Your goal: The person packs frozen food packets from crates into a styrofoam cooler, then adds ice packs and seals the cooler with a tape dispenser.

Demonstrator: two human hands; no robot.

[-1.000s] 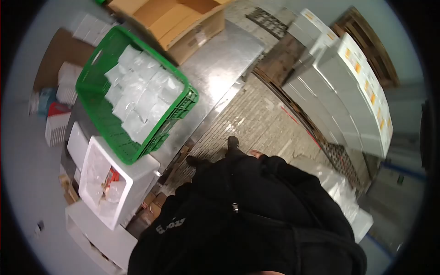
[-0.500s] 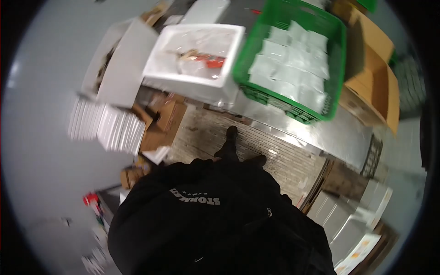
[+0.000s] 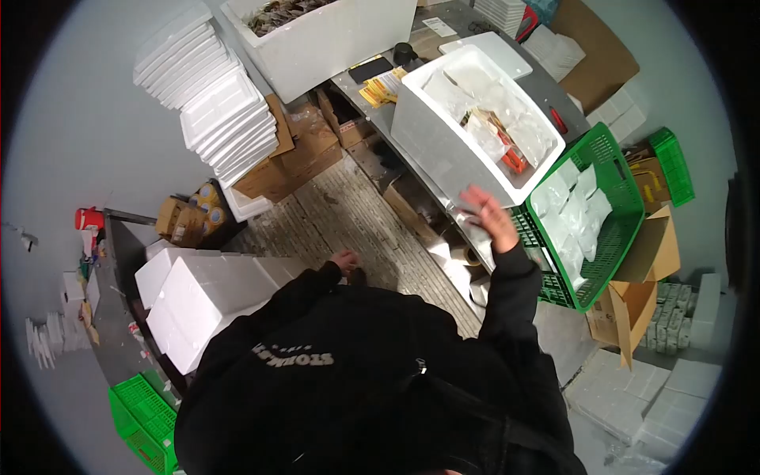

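My right hand (image 3: 492, 218) reaches forward, fingers stretched out and slightly blurred, with nothing in it. It is nearest the lower wall of a white foam box (image 3: 431, 119), overlapping the metal table's edge in this view. Inside that box lie clear plastic (image 3: 524, 99) and a red-orange item (image 3: 513, 158). Just right of the hand, a green crate (image 3: 613, 261) holds several white packs (image 3: 571, 214). My left hand (image 3: 346, 261) hangs low in front of my body above the slatted floor, fingers loosely apart and nothing visible in them.
A larger foam box (image 3: 317, 51) with brownish contents stands at the top. Stacked white lids (image 3: 226, 119) rise at left, above cardboard boxes (image 3: 297, 162). Closed foam boxes (image 3: 210, 297) are at lower left. An open cardboard box (image 3: 625, 313) stands beyond the crate. A phone-like dark slab (image 3: 370, 70) lies on the table.
My view has turned left, so the table and boxes now run diagonally on the right. My right hand has come into view, stretched forward; my left hand shows more clearly.
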